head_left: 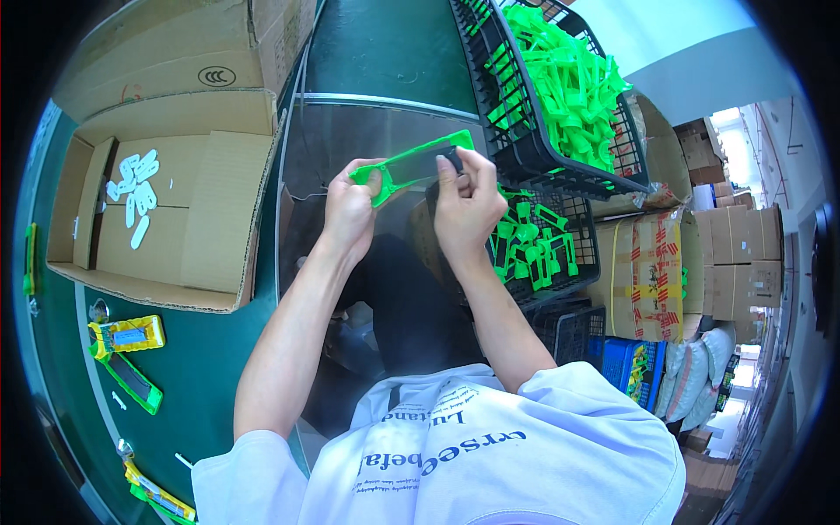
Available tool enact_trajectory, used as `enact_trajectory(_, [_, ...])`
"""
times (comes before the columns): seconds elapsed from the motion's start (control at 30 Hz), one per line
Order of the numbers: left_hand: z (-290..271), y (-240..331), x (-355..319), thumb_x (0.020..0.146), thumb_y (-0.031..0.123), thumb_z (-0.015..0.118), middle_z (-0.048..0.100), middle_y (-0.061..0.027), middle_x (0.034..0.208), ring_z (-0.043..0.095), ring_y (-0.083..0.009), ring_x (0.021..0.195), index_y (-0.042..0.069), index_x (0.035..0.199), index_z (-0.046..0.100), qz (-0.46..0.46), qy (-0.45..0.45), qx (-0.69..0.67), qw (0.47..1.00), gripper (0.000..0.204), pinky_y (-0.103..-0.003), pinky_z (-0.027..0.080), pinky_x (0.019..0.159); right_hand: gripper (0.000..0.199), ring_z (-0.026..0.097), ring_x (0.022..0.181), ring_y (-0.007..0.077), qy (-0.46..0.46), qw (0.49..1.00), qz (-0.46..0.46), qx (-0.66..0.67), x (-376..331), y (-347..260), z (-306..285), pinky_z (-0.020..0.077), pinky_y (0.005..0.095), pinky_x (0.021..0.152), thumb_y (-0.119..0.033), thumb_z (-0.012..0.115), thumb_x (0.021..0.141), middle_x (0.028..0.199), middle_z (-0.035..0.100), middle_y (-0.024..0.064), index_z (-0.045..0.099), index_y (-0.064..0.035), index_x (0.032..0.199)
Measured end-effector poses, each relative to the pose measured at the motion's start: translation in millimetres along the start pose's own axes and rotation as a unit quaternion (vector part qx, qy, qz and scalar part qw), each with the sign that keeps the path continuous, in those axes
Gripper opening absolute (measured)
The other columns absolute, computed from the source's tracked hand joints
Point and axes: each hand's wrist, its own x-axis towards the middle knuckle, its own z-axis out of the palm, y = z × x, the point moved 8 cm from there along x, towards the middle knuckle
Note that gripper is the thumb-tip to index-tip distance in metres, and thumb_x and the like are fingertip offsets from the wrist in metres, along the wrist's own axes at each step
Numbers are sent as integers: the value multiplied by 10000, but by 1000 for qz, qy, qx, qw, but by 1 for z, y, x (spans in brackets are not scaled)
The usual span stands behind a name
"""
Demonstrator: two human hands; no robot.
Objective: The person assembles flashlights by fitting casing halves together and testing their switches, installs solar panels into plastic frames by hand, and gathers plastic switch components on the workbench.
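Observation:
A long bright green plastic frame (391, 182) with a see-through grey middle is held up in front of me, tilted so its right end is higher. My left hand (348, 210) is closed around its left end, thumb pressed on the green part. At the other end, my right hand (468, 206) pinches a small dark piece (449, 158) against the frame between thumb and fingers. Whether that piece is joined to the frame, I cannot tell.
On the green table left, an open cardboard box (206, 214) holds several white pieces (136, 188). Yellow and green assemblies (131, 334) lie nearer. At right, a black crate (516, 144) heaped with green parts stands above another crate (577, 219). Taped cartons (647, 276) stand beyond.

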Motion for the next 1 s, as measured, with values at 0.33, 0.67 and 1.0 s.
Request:
enact_trajectory(0.33, [1, -3, 0, 998, 109, 527, 625, -102, 1042, 642, -201, 975, 26, 1068, 566, 11, 5, -16, 1000, 116, -373, 546, 914, 212, 534, 468, 161, 37, 993, -106, -35, -4, -24, 3, 420, 309, 460, -106, 723, 865, 658, 617, 68, 633, -25, 1039])
enact_trajectory(0.67, [-8, -5, 5, 991, 56, 521, 627, -58, 985, 606, -132, 910, 41, 1042, 598, 43, 17, 35, 998, 94, -309, 500, 833, 243, 532, 513, 124, 46, 998, 9, 50, -10, 13, 16, 420, 292, 496, -126, 692, 909, 682, 597, 66, 594, -17, 1102])
enact_trajectory(1.0, [-6, -8, -4, 948, -20, 500, 636, -107, 1001, 616, -153, 903, -27, 1071, 596, 2, 87, -4, 996, 156, -300, 504, 813, 127, 584, 540, 163, 36, 983, -179, 29, -26, -40, 9, 412, 282, 436, -14, 733, 827, 730, 638, 96, 642, -10, 914])
